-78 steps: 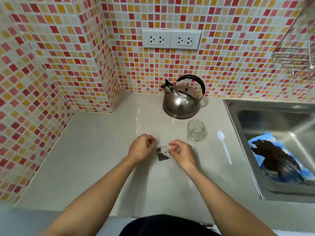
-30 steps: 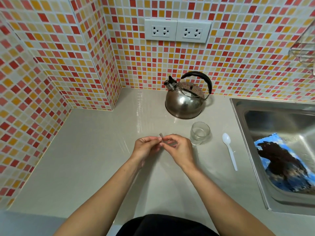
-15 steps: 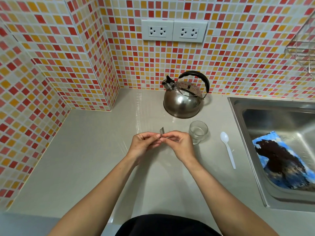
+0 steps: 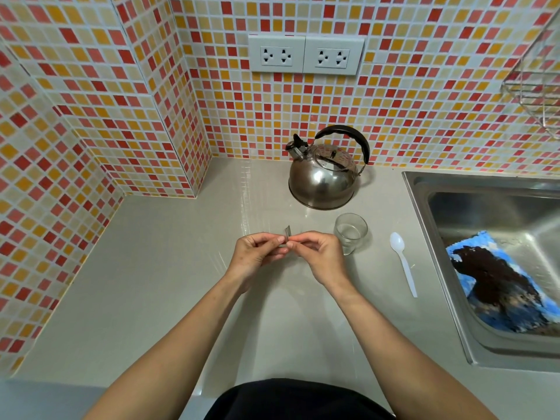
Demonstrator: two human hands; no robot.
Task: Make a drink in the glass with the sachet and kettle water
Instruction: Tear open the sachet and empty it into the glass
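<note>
A small dark sachet (image 4: 287, 232) is pinched between the fingertips of my left hand (image 4: 257, 256) and my right hand (image 4: 318, 256), held just above the counter; only its top corner shows. Right of my right hand stands a small clear glass (image 4: 350, 233), upright. Behind it, against the tiled wall, sits a steel kettle (image 4: 322, 180) with a black handle. A white plastic spoon (image 4: 403, 262) lies on the counter to the right of the glass.
A steel sink (image 4: 424, 225) fills the right side, with a blue cloth (image 4: 500, 286) stained dark inside it. Tiled walls close the left and back of the beige counter (image 4: 169, 268). A wire rack (image 4: 536, 83) hangs at upper right.
The sachet lay on the counter between my hands 2.6 s ago; both hands have since lifted it and hold it together. Little differs from half a second ago.
</note>
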